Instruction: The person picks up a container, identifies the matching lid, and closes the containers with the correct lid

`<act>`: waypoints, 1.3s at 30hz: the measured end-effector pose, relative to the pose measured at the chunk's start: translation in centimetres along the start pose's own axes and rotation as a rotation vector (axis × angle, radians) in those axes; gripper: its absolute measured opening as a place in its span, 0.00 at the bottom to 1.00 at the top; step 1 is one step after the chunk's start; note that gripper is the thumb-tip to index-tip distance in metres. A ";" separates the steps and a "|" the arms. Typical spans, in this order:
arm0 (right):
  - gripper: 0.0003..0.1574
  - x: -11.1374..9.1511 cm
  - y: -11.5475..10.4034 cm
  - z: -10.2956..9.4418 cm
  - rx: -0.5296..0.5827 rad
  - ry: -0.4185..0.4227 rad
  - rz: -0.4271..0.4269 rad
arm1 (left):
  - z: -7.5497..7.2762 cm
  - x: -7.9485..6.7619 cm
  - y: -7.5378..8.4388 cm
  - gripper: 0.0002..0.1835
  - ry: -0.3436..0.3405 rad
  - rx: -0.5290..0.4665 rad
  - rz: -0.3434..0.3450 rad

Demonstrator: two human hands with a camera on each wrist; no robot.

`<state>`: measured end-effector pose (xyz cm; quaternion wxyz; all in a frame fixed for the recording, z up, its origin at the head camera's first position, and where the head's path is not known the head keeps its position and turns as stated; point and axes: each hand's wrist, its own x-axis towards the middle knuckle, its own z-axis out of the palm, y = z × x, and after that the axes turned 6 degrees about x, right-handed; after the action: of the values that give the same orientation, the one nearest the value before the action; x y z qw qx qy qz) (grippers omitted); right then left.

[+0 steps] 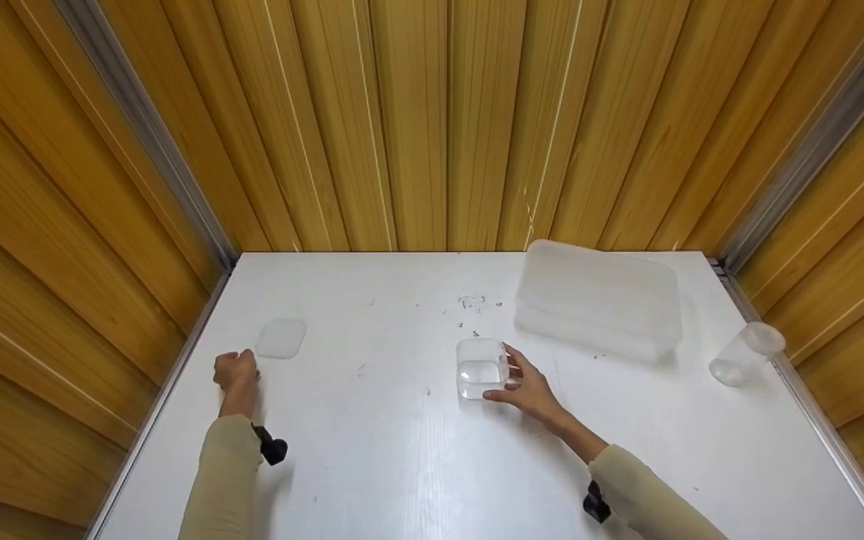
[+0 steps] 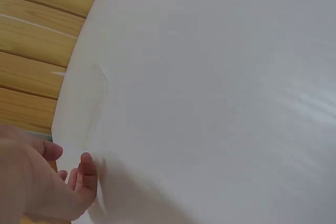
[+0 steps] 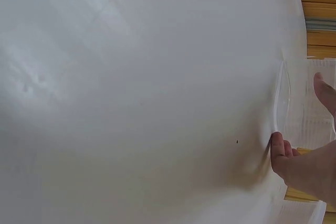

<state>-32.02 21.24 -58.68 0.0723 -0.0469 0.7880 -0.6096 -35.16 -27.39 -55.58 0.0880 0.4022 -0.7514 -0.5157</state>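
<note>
A small clear plastic container (image 1: 473, 349) stands near the middle of the white table. My right hand (image 1: 528, 388) grips it from the right side, thumb at the near edge and fingers round the far side. The same container (image 3: 282, 98) shows edge-on in the right wrist view, between the right thumb and fingers. Over at the left, a flat translucent lid (image 1: 282, 339) with rounded corners lies on the table. My left hand (image 1: 237, 370) is just to the near left of that lid, its fingers loosely curled around nothing.
A large translucent plastic box (image 1: 597, 300) sits at the back right. A clear cylindrical jar (image 1: 745, 354) stands near the table's right edge. Wood-panelled walls (image 1: 417, 127) border the white table (image 1: 372, 457) at the back and sides. Small dark marks dot the tabletop.
</note>
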 end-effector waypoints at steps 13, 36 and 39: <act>0.55 -0.2 1.5 -0.1 -0.143 -0.059 -0.035 | 0.6 -0.5 -1.6 0.29 -0.074 0.306 0.134; 0.52 0.2 1.6 -0.5 -0.209 -0.059 -0.084 | 0.4 0.1 -0.6 0.17 -0.006 0.385 0.274; 0.52 0.1 1.4 -0.5 -0.202 -0.056 -0.101 | 0.5 0.0 -0.4 0.17 -0.025 0.372 0.264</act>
<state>-32.23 22.07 -59.95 0.0582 -0.1106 0.8397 -0.5284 -35.22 -27.09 -56.10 0.0697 0.3030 -0.8807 -0.3575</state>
